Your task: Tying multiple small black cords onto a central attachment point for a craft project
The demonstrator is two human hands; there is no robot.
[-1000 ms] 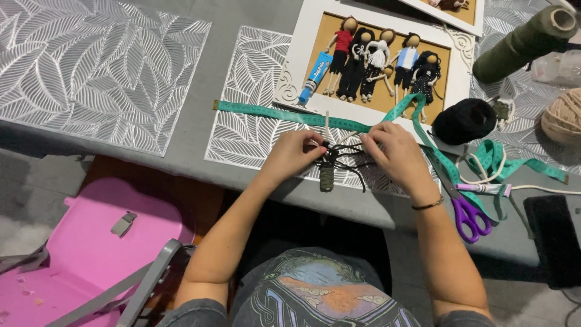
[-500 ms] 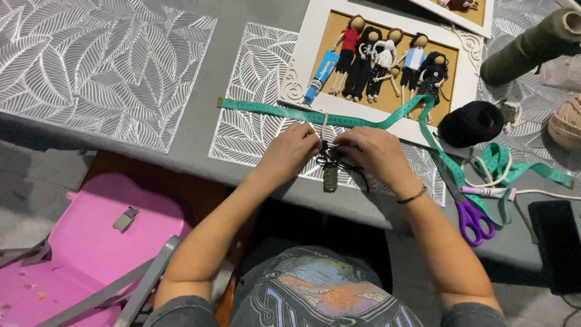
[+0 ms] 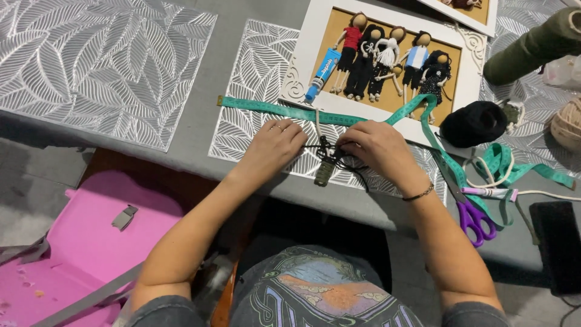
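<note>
Grey table (image 3: 242, 48): both hands' grip pinching black cord (image 3: 331, 151); fingertips hidden; yarn cone (image 3: 532, 45) cut off.

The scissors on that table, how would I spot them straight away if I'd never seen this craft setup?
Start at the white picture frame holding small yarn dolls, then follow the teal measuring tape down to the right of the right hand. There lie the scissors, blades pointing up toward the frame. Their bright purple handles are the only purple among the tape and yarn.
</note>
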